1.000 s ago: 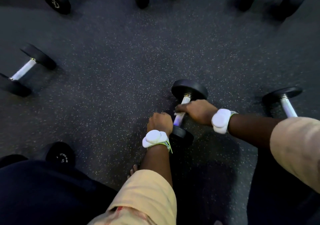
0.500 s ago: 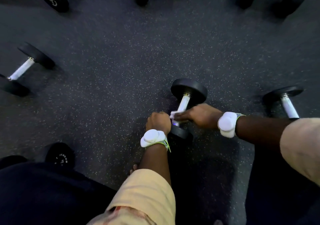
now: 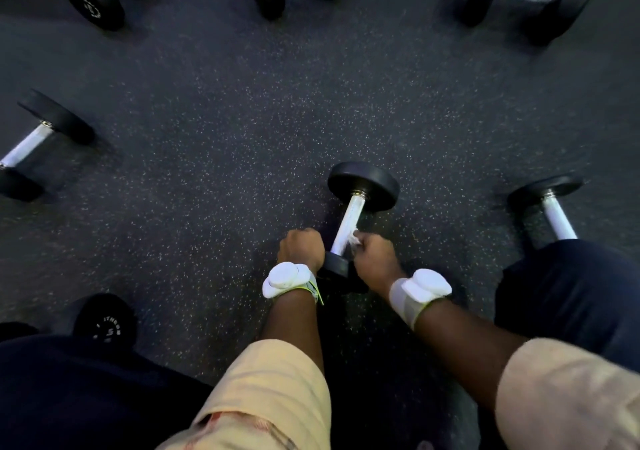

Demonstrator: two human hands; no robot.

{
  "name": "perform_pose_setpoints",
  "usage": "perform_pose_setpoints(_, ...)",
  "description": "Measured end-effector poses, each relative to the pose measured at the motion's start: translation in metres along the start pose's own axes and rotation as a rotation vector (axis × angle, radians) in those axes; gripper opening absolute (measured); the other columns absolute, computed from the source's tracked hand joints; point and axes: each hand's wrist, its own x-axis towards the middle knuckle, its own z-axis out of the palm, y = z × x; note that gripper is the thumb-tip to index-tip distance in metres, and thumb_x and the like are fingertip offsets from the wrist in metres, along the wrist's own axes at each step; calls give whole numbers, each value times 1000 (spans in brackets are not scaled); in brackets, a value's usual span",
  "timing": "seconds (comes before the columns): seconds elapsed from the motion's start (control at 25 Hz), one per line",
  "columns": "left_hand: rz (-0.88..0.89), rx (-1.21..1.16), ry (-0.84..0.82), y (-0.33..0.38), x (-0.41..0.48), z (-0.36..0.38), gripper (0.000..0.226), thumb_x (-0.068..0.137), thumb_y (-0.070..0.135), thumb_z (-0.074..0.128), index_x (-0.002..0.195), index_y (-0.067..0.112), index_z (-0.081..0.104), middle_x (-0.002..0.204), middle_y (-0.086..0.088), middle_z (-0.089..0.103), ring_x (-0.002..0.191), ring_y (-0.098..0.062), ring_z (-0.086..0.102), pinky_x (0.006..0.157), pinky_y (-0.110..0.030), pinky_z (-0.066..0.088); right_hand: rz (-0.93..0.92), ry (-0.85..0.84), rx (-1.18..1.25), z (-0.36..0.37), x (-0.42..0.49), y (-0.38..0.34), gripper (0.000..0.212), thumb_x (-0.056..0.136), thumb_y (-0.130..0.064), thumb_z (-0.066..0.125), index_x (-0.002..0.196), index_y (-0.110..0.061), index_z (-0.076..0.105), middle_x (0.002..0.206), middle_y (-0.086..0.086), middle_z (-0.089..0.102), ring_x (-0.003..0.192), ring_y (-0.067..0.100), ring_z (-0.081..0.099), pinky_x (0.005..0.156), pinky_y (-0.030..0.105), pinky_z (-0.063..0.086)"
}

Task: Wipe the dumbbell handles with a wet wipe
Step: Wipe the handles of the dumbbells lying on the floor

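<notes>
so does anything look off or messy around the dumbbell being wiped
Nothing stands out. The dumbbell lies flat on the floor, left hand steadying its near end, right hand pressing the wet wipe to the handle. No spills or damage show.

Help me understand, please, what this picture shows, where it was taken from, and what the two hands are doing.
There is no machine here: a person wears a camera on the head, looking down at their own hands and a speckled gym floor. Both wrists carry white bands. The left hand steadies the near end of a dumbbell lying on the floor. The right hand has its grip closed on a white wet wipe pressed against the silver handle. Several other dumbbells lie around, such as one at the right.
</notes>
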Motion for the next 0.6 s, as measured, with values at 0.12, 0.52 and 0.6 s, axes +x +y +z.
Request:
perform_pose_setpoints(0.12,27,29,-4,2,-4,-1,40,98,13,35,121,-9,59,134,-27,54,124,-46,48,105,-46,39,259,10,287,15,14,-2,25,88,-18,55,103,-4,71,104,19,70,99,36,66,78,33,50)
perform_pose_setpoints(0.52,36,100,5,-1,-4,4,41,99,14,32,126,-6,57,139,-25,50,127,-44,46,103,-43,37,229,-160,360,10,26,16,26,83,-13,55,56,-10,56,59,6,53,68,23,52,59,30,38)
perform_pose_setpoints(0.6,69,161,20,0,-6,4,41,100,13,32,127,-6,57,139,-25,50,127,-45,46,104,-44,38,189,-229,324,4,25,17,31,88,-11,54,56,-12,53,59,3,50,67,20,49,58,28,36)
